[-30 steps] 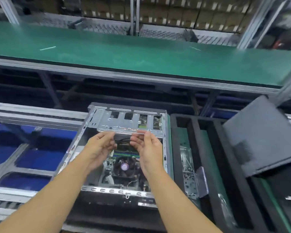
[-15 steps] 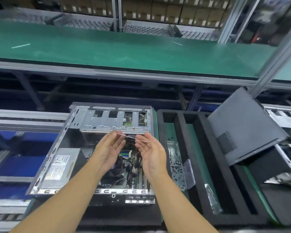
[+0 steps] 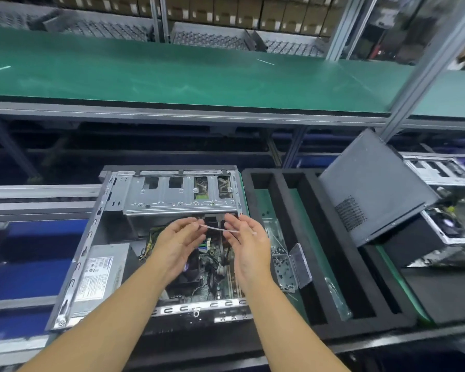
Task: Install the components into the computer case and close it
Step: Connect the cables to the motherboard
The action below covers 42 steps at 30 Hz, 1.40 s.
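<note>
An open computer case (image 3: pixel 91 237) lies flat in front of me, with a silver drive cage (image 3: pixel 177 200) at its far end, a power supply (image 3: pixel 102 267) at the left and the motherboard (image 3: pixel 215 275) in the middle. Both hands hover above the board. A thin white cable tie (image 3: pixel 216 228) spans between them. My left hand (image 3: pixel 177 242) pinches one end and my right hand (image 3: pixel 247 242) pinches the other, palms facing each other. The dark grey side panel (image 3: pixel 371 189) leans tilted at the right.
A black foam tray (image 3: pixel 293 251) with long slots stands right of the case, holding a metal bracket with a clear plastic piece (image 3: pixel 293 264). Another open case (image 3: pixel 446 210) sits at the far right behind the panel. A green conveyor (image 3: pixel 199 73) runs behind.
My hands have lifted out of the case from under the drive cage and spread apart, with the white cable tie now stretched between them. The view has shifted left and pulled back.
</note>
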Each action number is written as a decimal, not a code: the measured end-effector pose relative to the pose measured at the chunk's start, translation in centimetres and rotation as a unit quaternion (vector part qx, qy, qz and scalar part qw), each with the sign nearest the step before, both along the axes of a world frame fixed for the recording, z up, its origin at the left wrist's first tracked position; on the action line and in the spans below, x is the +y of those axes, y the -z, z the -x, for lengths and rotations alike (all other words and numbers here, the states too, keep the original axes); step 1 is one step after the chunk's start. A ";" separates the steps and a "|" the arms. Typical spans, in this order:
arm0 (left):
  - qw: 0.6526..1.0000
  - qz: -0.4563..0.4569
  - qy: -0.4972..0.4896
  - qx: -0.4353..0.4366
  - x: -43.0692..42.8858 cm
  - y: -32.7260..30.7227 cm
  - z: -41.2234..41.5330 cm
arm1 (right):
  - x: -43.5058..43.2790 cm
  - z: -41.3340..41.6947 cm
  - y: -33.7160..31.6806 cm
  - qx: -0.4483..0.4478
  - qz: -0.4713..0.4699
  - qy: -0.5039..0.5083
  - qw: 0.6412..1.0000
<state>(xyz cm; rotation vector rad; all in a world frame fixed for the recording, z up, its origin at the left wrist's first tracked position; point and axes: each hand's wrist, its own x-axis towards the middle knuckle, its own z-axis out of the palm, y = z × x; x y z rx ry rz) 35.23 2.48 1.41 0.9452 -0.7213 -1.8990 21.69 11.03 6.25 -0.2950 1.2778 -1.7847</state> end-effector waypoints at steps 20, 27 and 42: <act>0.906 0.074 0.331 -0.253 1.0 1.7 4.4 | 3.0 1.9 0.1 0.474 -0.156 -0.060 0.865; 0.925 -0.006 0.352 -0.141 0.0 1.0 1.9 | 3.1 0.8 0.4 0.522 -0.157 0.024 0.838; 0.944 -0.114 0.300 -0.074 0.0 1.1 1.2 | -0.4 -1.1 -0.1 0.321 -0.192 0.003 0.927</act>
